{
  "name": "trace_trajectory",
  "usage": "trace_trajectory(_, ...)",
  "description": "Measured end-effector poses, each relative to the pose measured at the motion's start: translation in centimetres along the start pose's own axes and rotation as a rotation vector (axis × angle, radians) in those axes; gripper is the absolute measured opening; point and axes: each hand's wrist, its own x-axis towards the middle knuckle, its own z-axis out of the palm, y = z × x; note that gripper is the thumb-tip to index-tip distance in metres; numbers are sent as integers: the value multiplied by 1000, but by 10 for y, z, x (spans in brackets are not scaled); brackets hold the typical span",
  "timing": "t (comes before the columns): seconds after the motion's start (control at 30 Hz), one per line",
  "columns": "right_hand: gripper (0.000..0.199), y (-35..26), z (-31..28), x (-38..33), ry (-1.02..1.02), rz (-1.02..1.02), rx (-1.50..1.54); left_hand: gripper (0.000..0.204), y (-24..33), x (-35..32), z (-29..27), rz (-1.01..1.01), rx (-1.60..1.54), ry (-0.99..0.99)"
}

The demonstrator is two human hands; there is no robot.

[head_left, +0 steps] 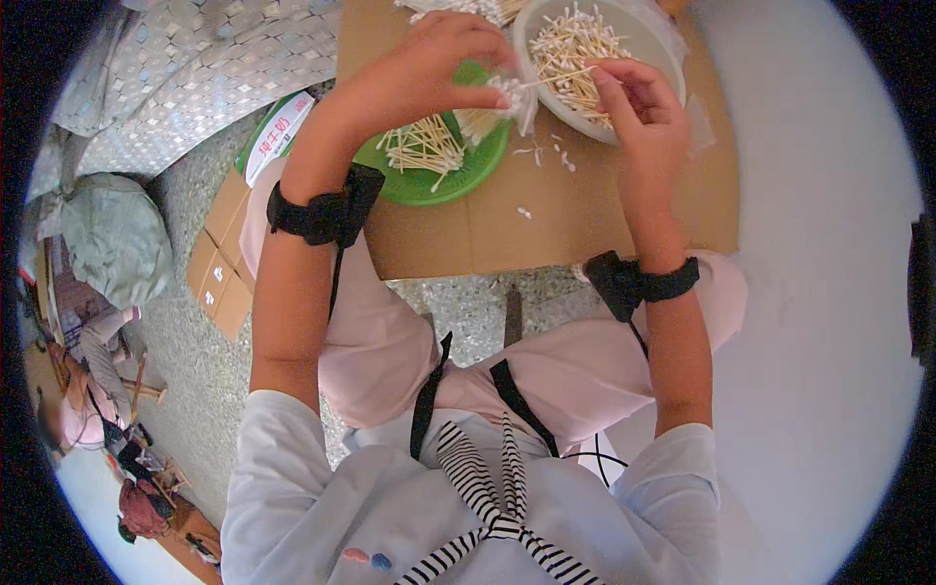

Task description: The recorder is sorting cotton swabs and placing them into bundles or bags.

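The left hand (444, 63) is curved over a clear packet of cotton swabs (482, 124); its thumb lies along the upper edge of the packet and the fingers bend around toward it, so the grip is partly closed and seems to keep the packet; the fingertips are blurred, and I cannot tell how firmly they press. The right hand (648, 109) makes a narrow pinch; its thumb and forefinger are brought together on one single swab (561, 78), which points from the fingertips toward the packet; the other fingers are folded loosely.

The packet is tilted above the right side of a green tray (424, 192), in which a pile of loose swabs (424, 146) lies crosswise; just beside, to the right, stands a pale bowl (663, 37) filled with many swabs (575, 49), and the right hand is over its near edge. Small white pieces (539, 154) are scattered between the two vessels, on the brown cardboard surface (604, 219); a black band (322, 213) surrounds the left wrist, and a similar one (668, 283) the right.
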Motion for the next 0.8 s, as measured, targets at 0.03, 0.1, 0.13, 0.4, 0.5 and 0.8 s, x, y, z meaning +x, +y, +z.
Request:
trace_trajectory(0.03,11,1,0,0,2,1,-2,43,2,2,-1,-1,-43,-5)
trace_trajectory(0.1,13,2,1,1,-13,-42,61,43,5,2,-1,-69,-185,-35)
trace_trajectory(0.13,13,2,1,0,-12,-41,60,44,6,3,-1,-138,-327,-64)
trace_trajectory(0.4,25,-11,15,-13,-193,62,50,43,13,8,2,-192,-556,-32)
trace_trajectory(0.5,30,-14,14,-14,-229,66,-11,43,11,8,2,-175,-506,-38)
trace_trajectory(0.8,44,-4,21,-16,-435,-66,97,45,3,3,6,-202,-521,-111)
